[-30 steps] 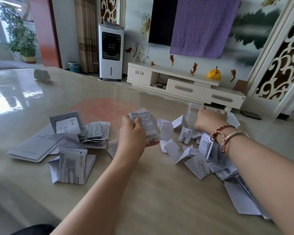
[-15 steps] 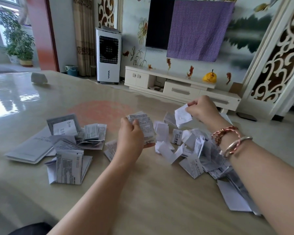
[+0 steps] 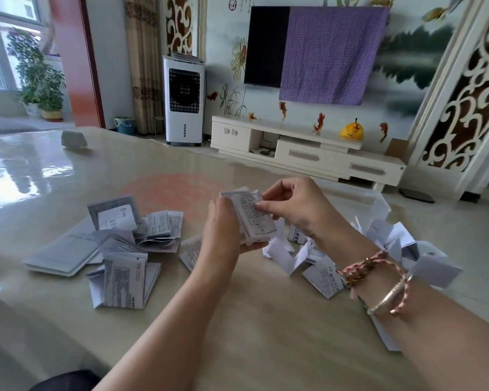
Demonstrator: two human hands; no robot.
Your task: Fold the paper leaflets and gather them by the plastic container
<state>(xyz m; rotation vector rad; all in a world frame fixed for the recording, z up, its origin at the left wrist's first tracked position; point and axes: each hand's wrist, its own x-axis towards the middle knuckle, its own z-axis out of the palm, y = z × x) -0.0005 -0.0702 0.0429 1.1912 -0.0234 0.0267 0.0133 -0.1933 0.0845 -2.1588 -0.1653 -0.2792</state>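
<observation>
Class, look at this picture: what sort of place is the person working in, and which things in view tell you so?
Most likely a home living room. A wall-mounted television half covered by a purple cloth hangs above a low white TV cabinet, and a standing air cooler stands beside curtains.

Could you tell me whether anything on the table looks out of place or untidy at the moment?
Yes: the loose white paper leaflets right of the hands lie scattered and half unfolded, and one small white folded paper sits alone far off at the beige table's left.

A home living room: wall-mounted television (image 3: 266, 46), low media cabinet (image 3: 308, 153), potted plant (image 3: 40, 80).
</observation>
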